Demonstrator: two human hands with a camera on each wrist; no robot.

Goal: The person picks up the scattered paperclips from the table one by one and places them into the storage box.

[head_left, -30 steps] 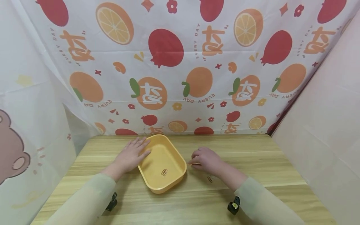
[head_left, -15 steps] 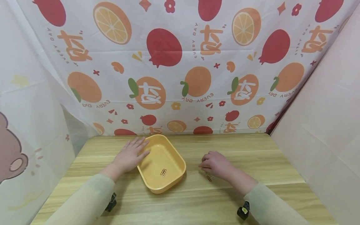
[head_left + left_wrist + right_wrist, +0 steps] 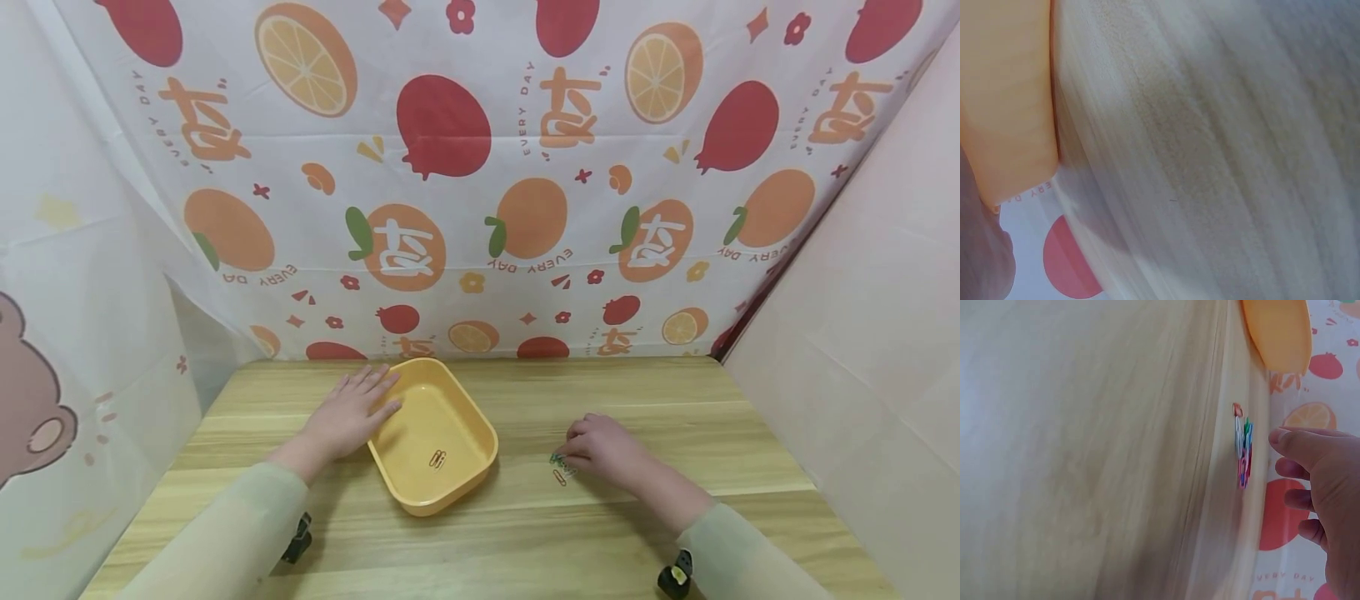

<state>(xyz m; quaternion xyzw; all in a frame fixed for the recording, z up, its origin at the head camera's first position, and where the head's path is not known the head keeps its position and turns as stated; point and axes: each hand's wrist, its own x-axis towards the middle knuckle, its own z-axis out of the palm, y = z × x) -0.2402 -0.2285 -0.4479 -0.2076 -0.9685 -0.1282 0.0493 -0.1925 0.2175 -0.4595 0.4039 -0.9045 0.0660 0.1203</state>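
Note:
A yellow rectangular tray [image 3: 420, 506] stands on the wooden table, with a few paper clips [image 3: 437, 459] lying in it. My left hand [image 3: 347, 417] rests on the tray's left rim, fingers spread and straight; in the left wrist view only part of this hand [image 3: 985, 262] shows beside the tray wall [image 3: 1010, 94]. To the right of the tray, my right hand [image 3: 603, 448] is over a small pile of coloured paper clips [image 3: 561, 468]. In the right wrist view its thumb and fingers are loosely bent near the clips [image 3: 1245, 450], and nothing shows between them.
The wooden table [image 3: 480, 554] runs back to a white cloth [image 3: 480, 250] printed with fruit. White cloth walls stand at the left [image 3: 112, 333] and right [image 3: 862, 333]. A black wrist camera [image 3: 675, 575] sits under the right sleeve.
My right hand has moved right and toward me, away from the tray and over to the loose paper clips. My left hand and the tray have stayed in place.

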